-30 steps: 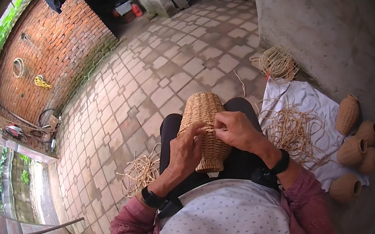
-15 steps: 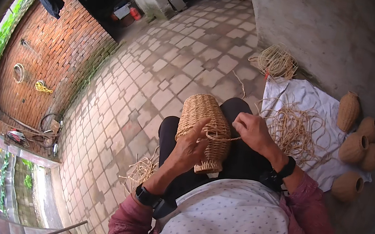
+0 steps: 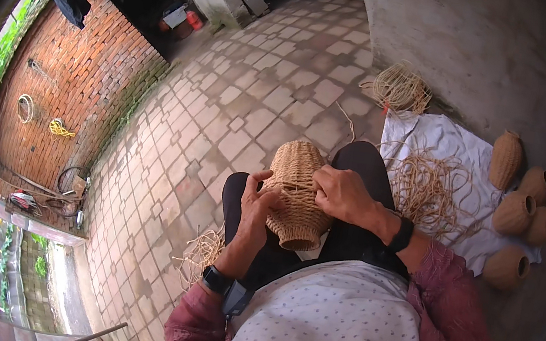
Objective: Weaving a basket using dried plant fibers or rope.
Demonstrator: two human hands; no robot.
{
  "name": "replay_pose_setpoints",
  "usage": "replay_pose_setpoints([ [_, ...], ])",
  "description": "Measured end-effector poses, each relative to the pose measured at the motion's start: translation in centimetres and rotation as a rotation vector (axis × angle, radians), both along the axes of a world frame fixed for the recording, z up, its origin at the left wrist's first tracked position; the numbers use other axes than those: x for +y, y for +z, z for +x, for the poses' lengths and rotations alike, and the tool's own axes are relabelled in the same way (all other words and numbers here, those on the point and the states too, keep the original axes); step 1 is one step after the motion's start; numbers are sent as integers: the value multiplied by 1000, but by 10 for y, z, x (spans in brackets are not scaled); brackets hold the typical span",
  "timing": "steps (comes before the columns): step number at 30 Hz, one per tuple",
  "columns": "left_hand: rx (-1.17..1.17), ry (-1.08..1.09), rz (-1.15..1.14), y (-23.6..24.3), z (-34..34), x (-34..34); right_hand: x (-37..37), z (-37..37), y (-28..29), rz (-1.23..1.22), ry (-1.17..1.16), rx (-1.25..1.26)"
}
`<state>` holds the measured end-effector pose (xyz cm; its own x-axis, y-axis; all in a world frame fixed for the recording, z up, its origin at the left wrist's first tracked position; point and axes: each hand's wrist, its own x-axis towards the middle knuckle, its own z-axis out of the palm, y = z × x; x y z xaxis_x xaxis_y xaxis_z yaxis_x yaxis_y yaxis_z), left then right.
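Since the earlier frame, the right hand (image 3: 346, 195) has come back against the woven basket (image 3: 296, 205), which lies between the knees, mouth bodyward. Right of the basket spreads a white cloth (image 3: 447, 134) with a strand tangle (image 3: 427, 192), then five woven pots (image 3: 515, 213); left, a loose strand pile (image 3: 204, 251). Right fingers bunch closed, blocking sight of anything pinched; the left hand's (image 3: 254, 213) fingers curve along its left side, grip unclear.

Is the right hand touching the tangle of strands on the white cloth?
Apart. The head view shows the dark trouser leg in the gap between the right hand and the tangle.
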<state>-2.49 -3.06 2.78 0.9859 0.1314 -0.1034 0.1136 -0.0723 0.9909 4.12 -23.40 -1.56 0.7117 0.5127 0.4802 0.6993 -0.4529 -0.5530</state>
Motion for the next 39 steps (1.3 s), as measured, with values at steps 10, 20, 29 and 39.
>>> replay_pose_setpoints([
  [10, -63, 179, -198, -13, 6, 18, -44, 92, 32, 440, 423, 1067],
  [20, -14, 155, -180, -42, -16, 3, -150, 135, 75, 10, -558, -247],
  [29, -75, 162, 318, -35, -21, 7, -30, -15, 9, 110, 164, 66],
  [39, -289, 220, 495, -41, -21, 6, -10, -38, 14, 123, 416, 398],
])
